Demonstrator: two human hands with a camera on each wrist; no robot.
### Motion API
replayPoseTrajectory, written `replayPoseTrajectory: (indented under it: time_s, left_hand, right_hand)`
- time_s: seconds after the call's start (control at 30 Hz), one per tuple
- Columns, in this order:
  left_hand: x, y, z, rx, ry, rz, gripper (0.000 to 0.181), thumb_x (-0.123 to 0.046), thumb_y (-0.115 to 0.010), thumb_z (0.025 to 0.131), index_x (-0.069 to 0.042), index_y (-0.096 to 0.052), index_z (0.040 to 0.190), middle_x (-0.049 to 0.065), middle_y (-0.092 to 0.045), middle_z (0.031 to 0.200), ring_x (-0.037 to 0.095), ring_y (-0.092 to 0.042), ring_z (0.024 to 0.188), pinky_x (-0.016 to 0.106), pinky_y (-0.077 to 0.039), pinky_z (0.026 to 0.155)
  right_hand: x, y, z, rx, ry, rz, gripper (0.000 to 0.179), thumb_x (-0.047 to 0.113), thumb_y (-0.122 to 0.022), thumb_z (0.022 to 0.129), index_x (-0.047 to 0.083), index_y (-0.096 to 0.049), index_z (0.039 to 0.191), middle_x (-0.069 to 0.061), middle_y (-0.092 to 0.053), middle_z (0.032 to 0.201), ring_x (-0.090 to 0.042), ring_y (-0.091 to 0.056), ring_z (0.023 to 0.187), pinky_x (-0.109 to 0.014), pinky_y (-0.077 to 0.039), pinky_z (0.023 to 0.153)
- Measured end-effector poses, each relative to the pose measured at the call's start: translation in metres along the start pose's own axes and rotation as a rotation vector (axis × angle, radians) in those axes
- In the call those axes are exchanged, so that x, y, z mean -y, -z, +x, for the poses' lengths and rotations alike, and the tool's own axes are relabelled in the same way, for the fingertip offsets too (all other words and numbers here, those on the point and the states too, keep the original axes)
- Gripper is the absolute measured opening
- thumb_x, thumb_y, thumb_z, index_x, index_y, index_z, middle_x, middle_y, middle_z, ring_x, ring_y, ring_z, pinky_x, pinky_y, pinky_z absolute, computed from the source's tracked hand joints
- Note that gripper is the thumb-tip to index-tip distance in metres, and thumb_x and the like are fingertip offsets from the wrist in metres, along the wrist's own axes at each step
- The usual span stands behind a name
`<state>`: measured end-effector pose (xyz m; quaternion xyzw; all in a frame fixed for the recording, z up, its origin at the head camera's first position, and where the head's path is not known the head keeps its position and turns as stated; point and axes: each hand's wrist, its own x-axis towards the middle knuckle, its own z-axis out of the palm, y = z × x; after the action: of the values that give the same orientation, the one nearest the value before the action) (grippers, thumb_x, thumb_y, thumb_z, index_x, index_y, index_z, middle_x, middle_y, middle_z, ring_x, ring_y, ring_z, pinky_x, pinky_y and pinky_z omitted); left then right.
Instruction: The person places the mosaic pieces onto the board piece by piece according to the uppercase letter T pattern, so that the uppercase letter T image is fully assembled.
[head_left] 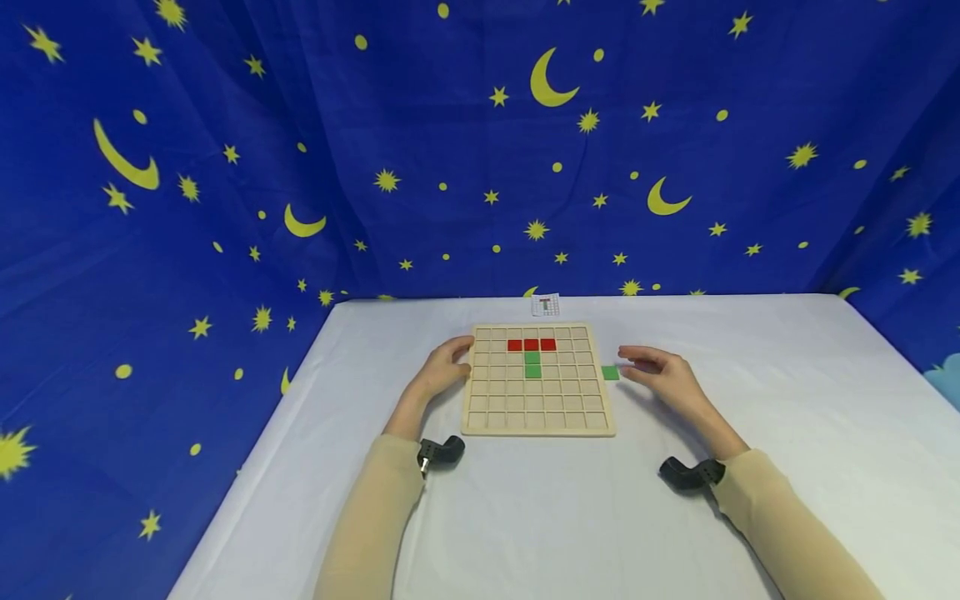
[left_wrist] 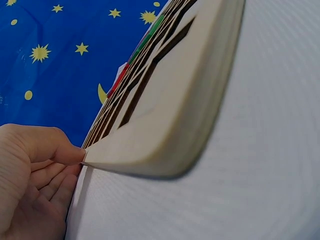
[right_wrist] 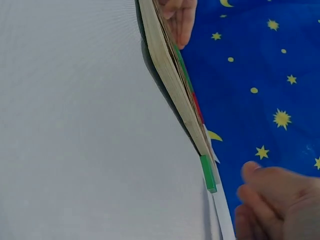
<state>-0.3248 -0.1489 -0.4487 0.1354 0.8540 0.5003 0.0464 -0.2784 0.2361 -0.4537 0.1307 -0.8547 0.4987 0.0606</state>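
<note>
A wooden grid board [head_left: 538,408] lies on the table with three red tiles [head_left: 531,345] in a row and two green tiles [head_left: 532,364] below the middle one. My left hand [head_left: 442,367] touches the board's left edge with its fingertips; in the left wrist view the thumb [left_wrist: 62,149] meets that edge. A loose green tile [head_left: 611,372] lies against the board's right side. Just right of it hovers my right hand [head_left: 667,382], fingers loosely bent and holding nothing. The right wrist view shows a gap between this hand [right_wrist: 275,200] and the loose green tile [right_wrist: 208,174].
Behind the board, a small printed card [head_left: 545,305] with a red and green grid pattern lies near the back of the white table [head_left: 570,517]. A blue curtain [head_left: 465,125] with yellow stars and moons hangs behind and at the sides.
</note>
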Motion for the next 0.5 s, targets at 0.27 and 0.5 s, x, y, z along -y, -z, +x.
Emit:
replayPoseTrajectory:
  time_s: [0.27,0.5]
  left_hand:
    - [-0.0010,-0.0010,0.0001,-0.004,0.003,-0.001,0.063,0.012,-0.052,0.076,0.008,-0.040,0.138,0.023,-0.040,0.141,0.033,-0.038,0.131,0.033,-0.030,0.110]
    - [-0.0013,-0.0008,-0.0005,-0.004,-0.005,0.018,0.061,0.012,-0.052,0.077,0.008,-0.040,0.137,0.023,-0.041,0.141,0.033,-0.038,0.131,0.034,-0.030,0.110]
  right_hand:
    - [-0.0110,-0.0049,-0.0010,0.028,0.005,-0.126,0.039,0.020,-0.069,0.087,0.002,-0.062,0.121,-0.015,-0.061,0.122,-0.033,-0.055,0.113,-0.044,-0.046,0.095]
    - [-0.0114,-0.0071,-0.0010,0.055,0.051,-0.177,0.039,0.013,-0.070,0.084,0.000,-0.062,0.120,-0.016,-0.062,0.120,-0.035,-0.054,0.114,-0.049,-0.043,0.098]
